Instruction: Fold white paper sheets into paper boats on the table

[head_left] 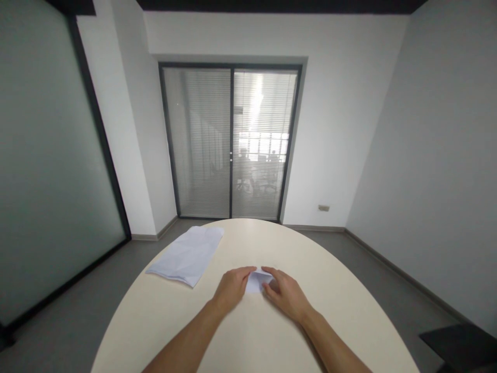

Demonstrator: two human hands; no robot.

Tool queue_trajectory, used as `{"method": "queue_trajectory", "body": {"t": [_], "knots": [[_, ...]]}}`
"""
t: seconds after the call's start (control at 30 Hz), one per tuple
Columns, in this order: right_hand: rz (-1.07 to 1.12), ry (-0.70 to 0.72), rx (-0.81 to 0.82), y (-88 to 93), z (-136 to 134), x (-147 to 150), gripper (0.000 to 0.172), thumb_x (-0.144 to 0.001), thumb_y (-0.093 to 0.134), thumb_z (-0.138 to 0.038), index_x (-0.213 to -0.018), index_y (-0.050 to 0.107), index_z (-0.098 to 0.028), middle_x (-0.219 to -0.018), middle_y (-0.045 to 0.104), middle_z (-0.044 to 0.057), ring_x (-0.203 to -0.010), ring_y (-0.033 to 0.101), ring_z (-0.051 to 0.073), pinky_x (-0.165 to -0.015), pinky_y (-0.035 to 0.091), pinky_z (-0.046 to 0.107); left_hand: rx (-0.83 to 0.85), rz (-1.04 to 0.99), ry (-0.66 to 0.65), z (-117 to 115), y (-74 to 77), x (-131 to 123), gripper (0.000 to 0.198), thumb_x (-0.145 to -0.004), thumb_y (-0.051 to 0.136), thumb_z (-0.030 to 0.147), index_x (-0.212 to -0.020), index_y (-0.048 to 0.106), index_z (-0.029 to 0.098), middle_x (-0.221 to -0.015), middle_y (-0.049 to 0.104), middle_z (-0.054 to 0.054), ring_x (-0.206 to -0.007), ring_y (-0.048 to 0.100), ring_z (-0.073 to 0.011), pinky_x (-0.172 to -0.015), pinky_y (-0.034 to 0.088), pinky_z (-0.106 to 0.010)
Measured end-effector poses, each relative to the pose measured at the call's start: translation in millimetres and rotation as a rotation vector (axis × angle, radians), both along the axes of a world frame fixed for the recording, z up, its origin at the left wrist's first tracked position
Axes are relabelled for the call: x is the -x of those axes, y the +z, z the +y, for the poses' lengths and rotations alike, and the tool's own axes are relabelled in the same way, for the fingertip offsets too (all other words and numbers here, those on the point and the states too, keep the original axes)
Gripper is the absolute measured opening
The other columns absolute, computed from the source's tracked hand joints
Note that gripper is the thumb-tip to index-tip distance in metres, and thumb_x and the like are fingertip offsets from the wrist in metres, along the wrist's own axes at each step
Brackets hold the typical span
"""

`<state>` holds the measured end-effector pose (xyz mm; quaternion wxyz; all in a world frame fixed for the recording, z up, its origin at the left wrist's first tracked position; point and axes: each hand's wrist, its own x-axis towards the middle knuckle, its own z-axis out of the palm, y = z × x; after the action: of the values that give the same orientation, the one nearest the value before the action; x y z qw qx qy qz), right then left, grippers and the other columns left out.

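A small folded piece of white paper is between my two hands, just above or on the pale round table. My left hand grips its left side, with thumb and fingers closed at the far corner. On the other side my right hand has its fingers curled around the right part of the paper, the index finger at the far edge and the thumb nearer to me. The upper layer of the paper lifts a little along a fold. My fingers cover its left and right edges.
A stack of larger white sheets lies at the table's left edge, slightly creased. Beyond the table stand glass doors with blinds. A dark chair or seat is at the lower right. Frosted glass runs along the left.
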<state>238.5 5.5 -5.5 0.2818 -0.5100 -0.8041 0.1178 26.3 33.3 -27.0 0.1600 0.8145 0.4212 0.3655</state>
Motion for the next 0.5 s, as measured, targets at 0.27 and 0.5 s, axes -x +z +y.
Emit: {"method": "queue_trajectory", "body": {"t": [0.27, 0.5], "knots": [[0.005, 0.03, -0.012, -2.0, 0.3, -0.2, 0.045, -0.087, 0.048, -0.025, -0.131, 0.053, -0.022, -0.119, 0.067, 0.008, -0.108, 0.062, 0.021, -0.098, 0.046, 0.034, 0.011, 0.012, 0.076, -0.9, 1.3, 0.0, 0.034, -0.093, 0.043, 0.017, -0.112, 0.069, 0.027, -0.111, 0.073, 0.001, -0.099, 0.067, -0.0174, -0.09, 0.049, -0.027], [0.0, 0.131, -0.048, -6.6, 4.8, -2.4, 0.047, -0.089, 0.044, -0.017, -0.135, 0.052, -0.023, -0.125, 0.064, 0.009, -0.113, 0.06, 0.021, -0.101, 0.045, 0.036, 0.065, 0.084, 0.151, -2.5, 5.0, 1.3, 0.029, -0.093, 0.044, 0.018, -0.108, 0.068, 0.026, -0.105, 0.073, 0.0, -0.094, 0.067, -0.0174, -0.084, 0.048, -0.027]]}}
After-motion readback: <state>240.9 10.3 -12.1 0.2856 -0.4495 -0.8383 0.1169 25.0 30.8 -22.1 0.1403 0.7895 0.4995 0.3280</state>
